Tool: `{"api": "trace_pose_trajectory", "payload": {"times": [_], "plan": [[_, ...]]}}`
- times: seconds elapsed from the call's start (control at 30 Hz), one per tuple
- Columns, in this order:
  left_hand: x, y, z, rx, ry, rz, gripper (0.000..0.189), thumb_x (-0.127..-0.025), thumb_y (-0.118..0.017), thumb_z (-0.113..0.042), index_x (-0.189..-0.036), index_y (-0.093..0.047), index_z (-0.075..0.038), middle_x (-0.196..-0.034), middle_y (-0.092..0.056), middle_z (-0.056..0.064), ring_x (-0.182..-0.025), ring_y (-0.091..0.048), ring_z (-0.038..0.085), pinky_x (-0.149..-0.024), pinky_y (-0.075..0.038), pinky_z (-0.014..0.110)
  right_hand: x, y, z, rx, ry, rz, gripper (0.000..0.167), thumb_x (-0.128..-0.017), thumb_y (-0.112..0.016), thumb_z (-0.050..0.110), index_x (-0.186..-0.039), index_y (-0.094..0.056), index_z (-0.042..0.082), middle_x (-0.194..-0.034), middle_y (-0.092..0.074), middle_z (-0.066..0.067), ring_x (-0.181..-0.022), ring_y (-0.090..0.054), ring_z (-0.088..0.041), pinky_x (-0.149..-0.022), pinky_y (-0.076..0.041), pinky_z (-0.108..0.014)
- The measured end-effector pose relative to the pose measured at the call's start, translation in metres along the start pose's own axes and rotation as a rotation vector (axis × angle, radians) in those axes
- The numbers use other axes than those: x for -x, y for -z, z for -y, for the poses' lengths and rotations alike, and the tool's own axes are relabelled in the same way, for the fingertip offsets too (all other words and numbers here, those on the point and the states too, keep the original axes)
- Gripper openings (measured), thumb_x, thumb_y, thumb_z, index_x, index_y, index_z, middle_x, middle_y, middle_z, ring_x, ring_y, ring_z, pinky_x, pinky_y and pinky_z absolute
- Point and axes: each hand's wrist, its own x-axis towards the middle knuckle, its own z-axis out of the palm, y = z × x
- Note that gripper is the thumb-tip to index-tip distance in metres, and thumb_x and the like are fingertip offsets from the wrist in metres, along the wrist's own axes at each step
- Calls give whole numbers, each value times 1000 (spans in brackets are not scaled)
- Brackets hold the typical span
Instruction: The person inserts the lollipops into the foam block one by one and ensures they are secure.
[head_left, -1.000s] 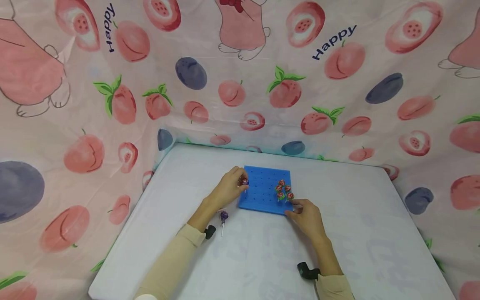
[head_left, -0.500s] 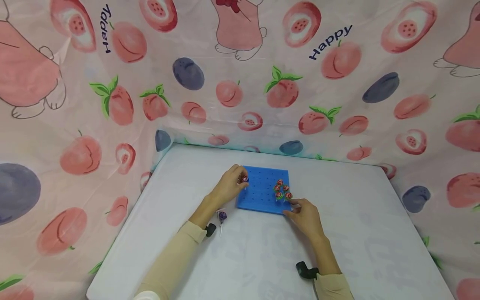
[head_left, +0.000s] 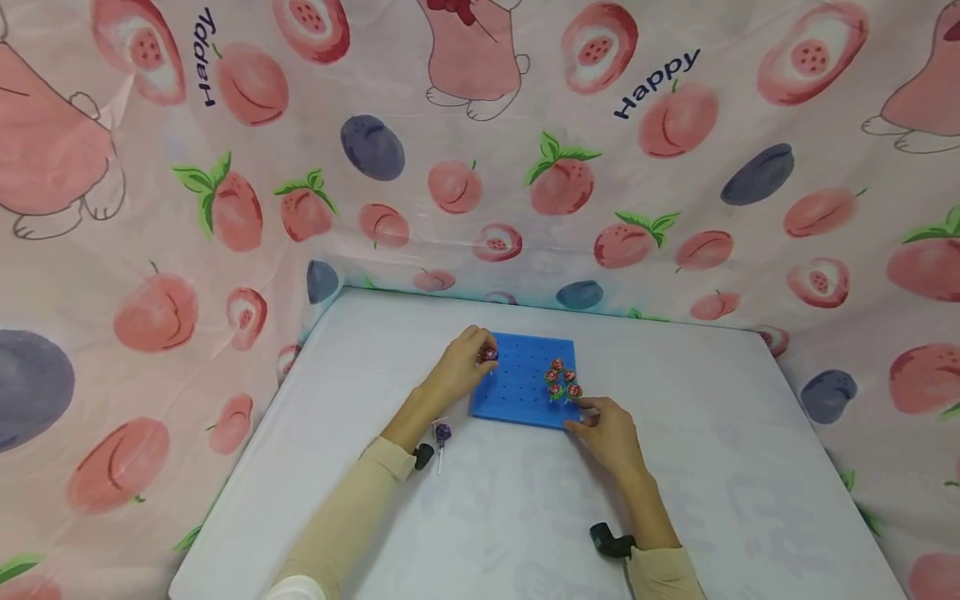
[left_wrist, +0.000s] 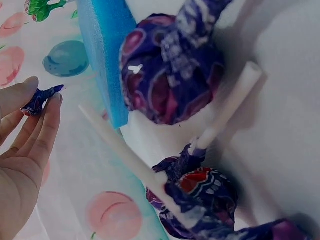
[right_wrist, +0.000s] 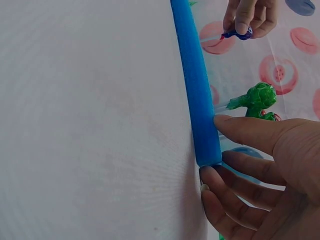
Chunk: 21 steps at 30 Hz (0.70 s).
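My left hand (head_left: 459,367) pinches a purple-wrapped lollipop (head_left: 491,354) between thumb and fingertips, over the left side of a blue foam board (head_left: 517,383) with rows of small holes. The right wrist view shows that lollipop's stick (right_wrist: 210,38) pointing toward the board; whether it touches a hole I cannot tell. My right hand (head_left: 611,433) grips the board's near right corner, its thumb (right_wrist: 250,131) on one side and fingers curled about the corner. Several red-and-green lollipops (head_left: 557,377) stand in the board near that hand.
Purple lollipops (head_left: 442,432) lie on the white table (head_left: 480,517) beside my left forearm, seen large in the left wrist view as a purple wrapped head (left_wrist: 172,70) with crossing white sticks. A fruit-printed cloth (head_left: 450,242) hangs behind and along the sides.
My left hand has shifted slightly farther away over the board with the lollipop. The right hand keeps its place at the corner. The whole head view has drifted a little.
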Motion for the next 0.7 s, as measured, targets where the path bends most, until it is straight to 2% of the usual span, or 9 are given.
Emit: {"api": "trace_pose_trajectory", "payload": {"times": [0.37,0.7], "plan": [[-4,-1,2,-8,-43,-22,23,-96,-77,-8,-112,-60,-8,-107,-56,4,-96,-64,16,-83,-57,26,0,-2,-1,2,-3,-6,47,-87,-87,20,-128,-72,4,-122,-71,-15,-94,-70,-23,-76,-58,-38],[-8,-4,2,-54,-35,-10,22,-96,-76,-10,-111,-60,-8,-106,-56,4,-95,-61,16,-82,-55,30,0,-2,-2,-7,-12,-5,47,-87,-87,20,-129,-72,5,-121,-71,-15,-94,-70,-23,-77,-58,-40]]}}
